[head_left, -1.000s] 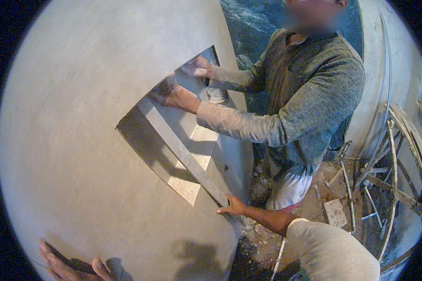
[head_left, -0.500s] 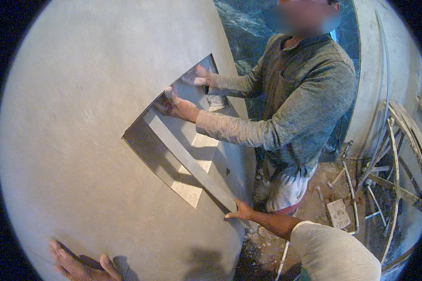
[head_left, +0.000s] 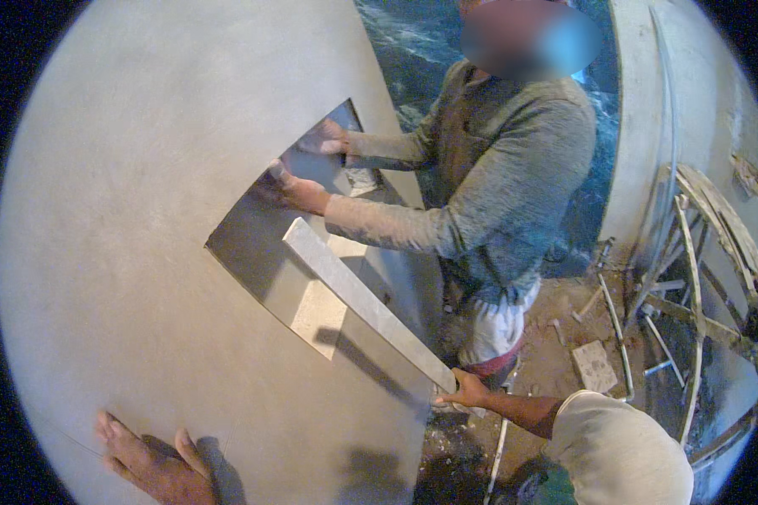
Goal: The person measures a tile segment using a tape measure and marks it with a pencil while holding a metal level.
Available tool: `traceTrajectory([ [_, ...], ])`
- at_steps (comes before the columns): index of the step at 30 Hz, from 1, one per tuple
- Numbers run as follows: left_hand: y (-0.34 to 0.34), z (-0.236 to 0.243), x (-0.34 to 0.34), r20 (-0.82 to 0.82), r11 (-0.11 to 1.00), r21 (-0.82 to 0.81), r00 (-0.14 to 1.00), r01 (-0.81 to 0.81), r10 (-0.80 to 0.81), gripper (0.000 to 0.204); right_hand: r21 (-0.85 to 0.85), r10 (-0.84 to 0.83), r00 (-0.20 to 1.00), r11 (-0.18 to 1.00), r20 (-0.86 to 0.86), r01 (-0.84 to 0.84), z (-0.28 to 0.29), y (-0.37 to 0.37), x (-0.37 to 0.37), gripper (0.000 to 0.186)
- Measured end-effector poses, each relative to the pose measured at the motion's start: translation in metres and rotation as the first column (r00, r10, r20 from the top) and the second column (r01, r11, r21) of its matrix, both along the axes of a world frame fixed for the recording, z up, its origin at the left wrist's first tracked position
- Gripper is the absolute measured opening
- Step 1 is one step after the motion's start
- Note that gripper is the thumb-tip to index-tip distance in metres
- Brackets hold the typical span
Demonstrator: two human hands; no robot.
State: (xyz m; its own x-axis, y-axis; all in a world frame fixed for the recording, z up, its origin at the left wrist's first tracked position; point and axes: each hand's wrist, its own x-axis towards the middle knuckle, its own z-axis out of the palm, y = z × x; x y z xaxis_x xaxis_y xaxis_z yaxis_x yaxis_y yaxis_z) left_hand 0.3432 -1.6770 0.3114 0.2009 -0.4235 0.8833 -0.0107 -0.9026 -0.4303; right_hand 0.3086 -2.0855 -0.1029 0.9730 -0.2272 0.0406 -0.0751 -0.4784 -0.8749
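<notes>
The person's left hand lies flat, fingers spread, on the plastered wall, holding nothing. The right hand clamps the lower end of a long straightedge, which runs up across the recess in the wall. A co-worker's hands press inside the recess near the bar's upper end. The straightedge looks stiff, light and smooth; it is best gripped near its ends. Fresh plaster would likely mark easily.
</notes>
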Motion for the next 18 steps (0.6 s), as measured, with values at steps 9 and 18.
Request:
traceTrajectory([
  [9, -0.029, -0.007, 0.040, 0.135, 0.976, 0.039, 0.966, 0.216, -0.219, 0.064, 0.027, -0.279, 0.959, 0.960, 0.057, 0.278, 0.023, -0.027, -0.176, 0.085],
  [18, -0.198, -0.126, -0.075, 0.093, 0.726, -0.278, 0.770, 0.629, -0.631, 0.060, -0.016, -0.665, 0.739, 0.742, 0.108, 0.670, 0.085, -0.058, -0.403, 0.076],
])
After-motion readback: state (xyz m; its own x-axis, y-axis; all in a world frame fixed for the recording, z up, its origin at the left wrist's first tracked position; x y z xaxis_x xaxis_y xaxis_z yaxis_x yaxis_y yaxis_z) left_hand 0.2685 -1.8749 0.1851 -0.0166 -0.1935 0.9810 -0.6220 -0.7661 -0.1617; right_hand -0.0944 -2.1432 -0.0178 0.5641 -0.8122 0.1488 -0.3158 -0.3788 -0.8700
